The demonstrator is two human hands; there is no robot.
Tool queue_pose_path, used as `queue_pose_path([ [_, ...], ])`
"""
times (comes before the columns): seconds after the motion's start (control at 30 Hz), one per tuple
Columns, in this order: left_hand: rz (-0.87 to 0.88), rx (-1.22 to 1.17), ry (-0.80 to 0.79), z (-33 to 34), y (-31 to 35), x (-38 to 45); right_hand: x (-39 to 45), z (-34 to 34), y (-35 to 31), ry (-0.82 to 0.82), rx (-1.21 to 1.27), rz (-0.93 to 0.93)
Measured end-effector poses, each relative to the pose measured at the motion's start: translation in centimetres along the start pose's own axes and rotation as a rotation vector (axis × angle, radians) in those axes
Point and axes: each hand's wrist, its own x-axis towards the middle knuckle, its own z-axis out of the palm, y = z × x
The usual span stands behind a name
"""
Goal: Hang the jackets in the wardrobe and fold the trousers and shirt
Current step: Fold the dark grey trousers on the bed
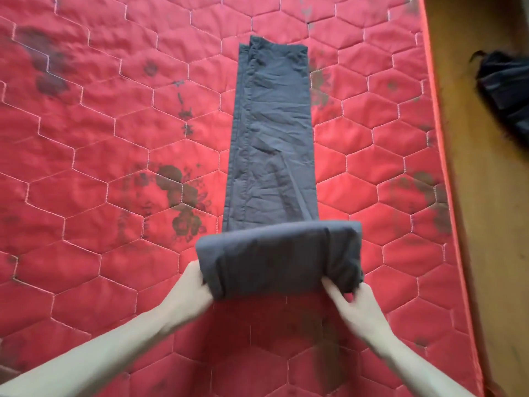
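Observation:
Dark grey trousers point(273, 144) lie lengthwise on the red quilted mattress point(100, 138), legs stacked and pointing away from me. The near end is turned over into a thick fold point(280, 256) lifted slightly off the mattress. My left hand point(191, 290) grips the fold's left corner with the fingers tucked under the cloth. My right hand point(352, 302) pinches the fold's right corner. Both forearms reach in from the bottom of the view.
The mattress's right edge point(446, 167) runs top to bottom, with brown wooden floor point(486, 224) beyond it. A dark bundle of cloth point(506, 90) lies on that floor at upper right. Dark flower prints dot the mattress.

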Motion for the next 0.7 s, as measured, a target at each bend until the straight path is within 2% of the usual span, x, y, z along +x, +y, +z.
queue_pose_path([
  [0.07, -0.031, -0.094, 0.105, 0.9, 0.7, 0.9, -0.1, 1.8, -0.4, 0.053, 0.102, 0.061],
  [0.2, 0.043, -0.272, 0.153, 1.1, 2.1, 3.1, 0.9, 4.6, -1.8, 0.224, 0.216, 0.176],
  [0.3, 0.147, -0.103, 0.147, 1.6, 1.9, 4.3, 1.8, 5.2, -2.9, 0.352, 0.126, 0.241],
  [0.43, 0.112, 0.015, 0.192, 1.8, 1.9, 6.0, 3.6, 4.5, -3.6, 0.469, 0.067, 0.267],
  [0.53, 0.057, 0.11, 0.32, 1.7, 2.4, 7.3, 5.3, 3.3, -3.9, 0.5, 0.141, 0.194],
  [0.63, 0.008, 0.318, 0.445, 1.9, 3.2, 7.9, 6.3, 2.8, -4.3, 0.568, 0.089, 0.075],
  [0.7, -0.042, 0.415, 0.493, 2.0, 3.6, 8.0, 7.0, 3.1, -4.4, 0.536, 0.085, 0.061],
])
